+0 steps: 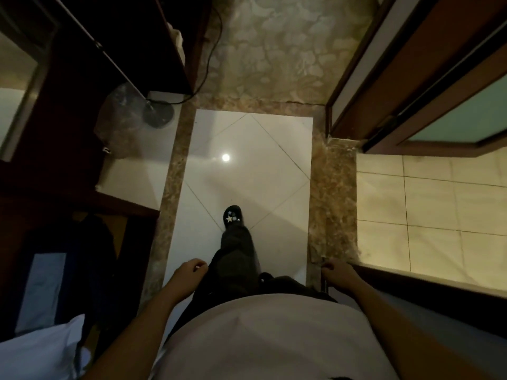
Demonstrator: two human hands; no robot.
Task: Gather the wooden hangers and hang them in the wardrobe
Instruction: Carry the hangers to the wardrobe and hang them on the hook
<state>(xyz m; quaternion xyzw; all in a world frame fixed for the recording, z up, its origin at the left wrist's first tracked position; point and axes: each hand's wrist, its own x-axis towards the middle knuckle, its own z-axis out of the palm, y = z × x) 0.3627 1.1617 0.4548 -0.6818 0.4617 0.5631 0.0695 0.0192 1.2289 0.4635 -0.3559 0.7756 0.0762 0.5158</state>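
Observation:
No wooden hanger shows anywhere in the head view. My left hand (189, 272) hangs beside my left thigh with its fingers curled in and nothing in it. My right hand (337, 273) is loosely closed at my right side, close to the edge of a dark door frame (411, 283), and holds nothing that I can see. On the left a dark wooden wardrobe (82, 196) stands open, and a dark blue garment with a pale blue panel (46, 286) hangs inside it. My foot in a black shoe (233, 215) is stepped forward on the white floor tiles.
A standing fan with a round base (159, 114) and its black cable stand at the wardrobe's far corner. To the right are a brown door with a frosted glass panel (463, 116) and a cream tiled floor (430, 215). White fabric (38, 352) lies at the bottom left.

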